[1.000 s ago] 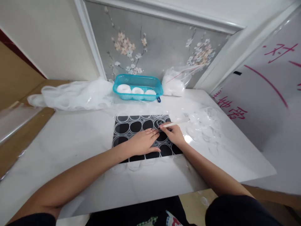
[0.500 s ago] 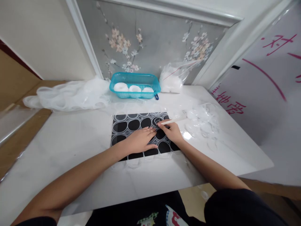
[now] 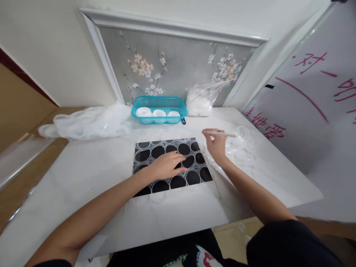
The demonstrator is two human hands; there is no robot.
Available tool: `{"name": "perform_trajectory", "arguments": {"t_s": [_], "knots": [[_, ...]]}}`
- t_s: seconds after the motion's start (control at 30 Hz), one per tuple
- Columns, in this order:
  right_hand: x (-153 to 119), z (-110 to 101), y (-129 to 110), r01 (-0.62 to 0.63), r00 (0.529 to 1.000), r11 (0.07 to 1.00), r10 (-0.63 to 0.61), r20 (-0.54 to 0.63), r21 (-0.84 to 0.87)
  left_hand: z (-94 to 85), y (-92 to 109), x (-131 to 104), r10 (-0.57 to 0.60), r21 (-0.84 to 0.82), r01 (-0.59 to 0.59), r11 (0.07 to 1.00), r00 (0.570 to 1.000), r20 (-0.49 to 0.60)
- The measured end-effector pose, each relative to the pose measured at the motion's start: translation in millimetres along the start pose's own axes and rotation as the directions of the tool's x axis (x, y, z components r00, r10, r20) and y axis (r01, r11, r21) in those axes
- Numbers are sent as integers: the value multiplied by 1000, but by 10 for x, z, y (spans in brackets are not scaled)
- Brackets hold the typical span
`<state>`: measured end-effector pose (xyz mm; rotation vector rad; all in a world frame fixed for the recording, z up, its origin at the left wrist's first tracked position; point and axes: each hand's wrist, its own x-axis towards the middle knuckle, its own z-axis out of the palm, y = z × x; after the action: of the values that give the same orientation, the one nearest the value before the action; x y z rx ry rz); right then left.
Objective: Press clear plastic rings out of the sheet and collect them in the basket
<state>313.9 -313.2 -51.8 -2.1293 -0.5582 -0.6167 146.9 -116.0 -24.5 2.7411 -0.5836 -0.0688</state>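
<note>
My left hand (image 3: pixel 169 165) lies with fingers spread on a black sheet (image 3: pixel 178 181) printed with rows of white-outlined circles. My right hand (image 3: pixel 217 142) is raised off the sheet, beyond its right edge. Its fingers are closed round a thin pale stick (image 3: pixel 226 134), which points to the right. Whether the fingertips also pinch something else is too small to make out. Beside and behind that hand, clear and whitish plastic rings (image 3: pixel 246 144) are heaped loosely on the white table (image 3: pixel 97 193).
A blue plastic basket (image 3: pixel 158 100) with several white rings stands at the back, by a clear bag (image 3: pixel 201 102) of white material. A small blue object (image 3: pixel 184 121) lies between them. White netting-like material (image 3: pixel 91 122) is piled left. A whiteboard (image 3: pixel 319 148) borders the right.
My right hand has moved up and right, off the sheet, taking the stick along. Small concentric rings seen under its fingertips no longer show on that circle. My left hand stays on the sheet.
</note>
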Motion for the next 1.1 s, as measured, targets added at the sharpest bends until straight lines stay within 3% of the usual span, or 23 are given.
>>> {"name": "perform_trajectory", "arguments": {"t_s": [0.1, 0.23, 0.3, 0.67, 0.9, 1.1], "knots": [[-232, -16, -54, -3, 986, 993, -16, 165, 114, 72, 16, 148, 35, 42, -32, 999, 996, -79], [-416, 26, -45, -123, 919, 973, 38, 393, 193, 184, 37, 324, 104, 152, -105, 983, 994, 15], [-436, 41, -22, -179, 892, 960, 68, 447, 213, 200, 48, 362, 118, 181, -127, 975, 991, 57], [-498, 10, -25, -292, 898, 917, 165, 408, 272, 146, 140, 355, 85, 174, -101, 980, 992, 94], [-518, 18, -12, -273, 895, 935, 162, 415, 224, 174, 144, 372, 90, 234, -115, 965, 989, 116], [-520, 3, -39, -285, 900, 917, 155, 407, 281, 186, 137, 372, 65, 211, -90, 973, 990, 125]]}}
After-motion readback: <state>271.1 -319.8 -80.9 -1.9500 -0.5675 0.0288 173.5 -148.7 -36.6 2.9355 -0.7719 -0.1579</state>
